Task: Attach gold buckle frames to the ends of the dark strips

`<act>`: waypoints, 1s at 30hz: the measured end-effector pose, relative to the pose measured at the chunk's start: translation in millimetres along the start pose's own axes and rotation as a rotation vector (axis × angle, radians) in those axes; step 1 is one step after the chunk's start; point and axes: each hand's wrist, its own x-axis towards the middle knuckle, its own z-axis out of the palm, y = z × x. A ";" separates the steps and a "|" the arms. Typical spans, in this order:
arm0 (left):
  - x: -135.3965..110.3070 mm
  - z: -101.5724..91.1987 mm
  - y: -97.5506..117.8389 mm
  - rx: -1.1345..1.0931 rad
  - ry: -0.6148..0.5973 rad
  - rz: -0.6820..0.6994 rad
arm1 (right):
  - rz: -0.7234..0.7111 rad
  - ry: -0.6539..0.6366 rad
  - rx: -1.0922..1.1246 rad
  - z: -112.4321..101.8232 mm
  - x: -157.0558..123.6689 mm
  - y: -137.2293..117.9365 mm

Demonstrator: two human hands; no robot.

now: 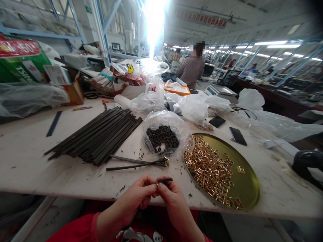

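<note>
My left hand (137, 196) and my right hand (171, 198) meet at the near table edge, both pinched on one thin black strap (165, 180) with a small gold buckle at the fingertips. Just beyond them lie two finished straps with buckles (141, 163). A big pile of black straps (101, 134) lies to the left. A round gold tray (248, 188) at the right holds several gold buckles (209, 169). An open plastic bag of small dark loops (163, 137) sits in the middle.
Two phones (237, 135) lie behind the tray. Crumpled plastic bags (194, 106), boxes and a scale (220, 90) crowd the back of the white table (30, 161). A person (191, 67) stands farther back. A black object (306, 159) sits at the right edge.
</note>
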 end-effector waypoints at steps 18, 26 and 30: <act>6.8 3.3 -3.3 0.350 0.231 0.227 | -0.648 0.149 -0.823 -10.3 -2.1 9.9; -0.9 4.3 8.2 0.353 0.187 0.155 | -0.469 -0.009 -0.705 -15.8 -10.2 -11.1; -3.9 4.8 6.9 0.351 0.194 0.162 | -0.399 -0.102 -0.615 -13.6 -7.8 -13.2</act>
